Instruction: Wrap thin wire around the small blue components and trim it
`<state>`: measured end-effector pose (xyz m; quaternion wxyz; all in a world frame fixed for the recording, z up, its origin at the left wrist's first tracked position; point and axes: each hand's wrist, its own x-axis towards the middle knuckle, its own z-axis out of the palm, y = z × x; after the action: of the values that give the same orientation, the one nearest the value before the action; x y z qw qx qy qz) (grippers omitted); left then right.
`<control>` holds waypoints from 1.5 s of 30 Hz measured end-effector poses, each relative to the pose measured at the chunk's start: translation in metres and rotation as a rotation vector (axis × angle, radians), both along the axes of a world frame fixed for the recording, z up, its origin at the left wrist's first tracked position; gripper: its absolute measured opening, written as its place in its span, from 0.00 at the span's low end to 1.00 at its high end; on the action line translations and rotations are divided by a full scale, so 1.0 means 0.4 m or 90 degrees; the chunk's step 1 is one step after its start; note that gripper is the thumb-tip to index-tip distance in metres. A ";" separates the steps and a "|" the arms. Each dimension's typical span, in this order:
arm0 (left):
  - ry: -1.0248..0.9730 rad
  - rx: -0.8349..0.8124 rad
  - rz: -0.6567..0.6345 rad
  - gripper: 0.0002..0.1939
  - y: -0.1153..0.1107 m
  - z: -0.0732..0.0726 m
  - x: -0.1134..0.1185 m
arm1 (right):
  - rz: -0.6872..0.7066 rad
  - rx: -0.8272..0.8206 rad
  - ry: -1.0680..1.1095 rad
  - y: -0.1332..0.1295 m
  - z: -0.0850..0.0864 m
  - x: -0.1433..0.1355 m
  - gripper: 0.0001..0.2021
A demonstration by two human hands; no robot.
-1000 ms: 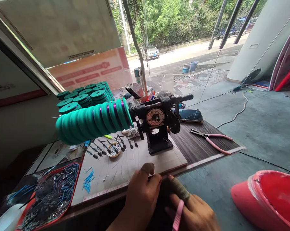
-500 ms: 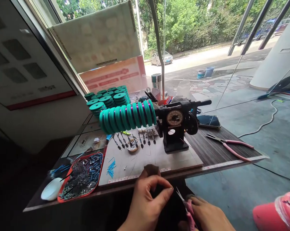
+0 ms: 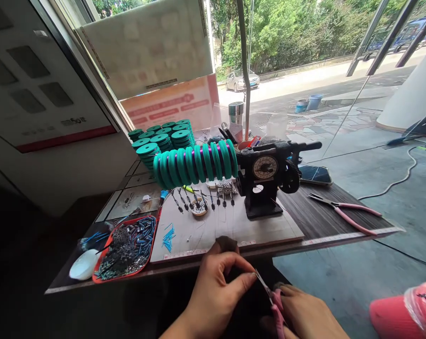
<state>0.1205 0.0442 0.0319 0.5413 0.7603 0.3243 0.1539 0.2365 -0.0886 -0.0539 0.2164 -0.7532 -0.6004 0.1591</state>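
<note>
My left hand [image 3: 216,289] is low in front of the table, its thumb and forefinger pinched together. What they pinch is too thin to make out. A small pair of pink-handled scissors [image 3: 277,305] is gripped in my right hand [image 3: 309,310], and its blade tips meet the pinched fingertips. Beyond the hands stands a black hand-crank winder [image 3: 264,190] with a dial. A row of green foam spools [image 3: 195,165] is mounted on its shaft. Several small dark weights [image 3: 213,205] hang beneath the spools.
On the left, a red tray [image 3: 152,252] holds many small metal and blue parts beside a white bowl [image 3: 82,264]. Blue sticks [image 3: 168,238] and a dish of beads [image 3: 199,207] lie on the board [image 3: 227,230]. Pink-handled pliers [image 3: 354,214] and a phone [image 3: 316,175] lie right; stacked green spools [image 3: 163,136] stand behind.
The scissors have come up to the left fingertips, and their blades look closer together. The left hand keeps its pinch. The whole view has shifted slightly.
</note>
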 end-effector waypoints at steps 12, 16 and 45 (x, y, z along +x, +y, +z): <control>0.030 0.277 -0.058 0.08 0.043 0.043 -0.033 | -0.035 -0.024 0.124 0.000 -0.006 -0.011 0.21; 0.104 0.644 -0.180 0.10 0.087 0.052 -0.120 | -0.047 0.022 0.274 -0.007 0.006 -0.009 0.24; 0.083 0.265 -0.189 0.04 -0.001 0.009 0.082 | -0.230 0.324 0.356 0.027 0.088 0.058 0.11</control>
<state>0.1533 0.0437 0.0356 0.3679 0.9029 0.2046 0.0866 0.2596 -0.0780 -0.0186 0.5750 -0.6964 -0.3969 0.1635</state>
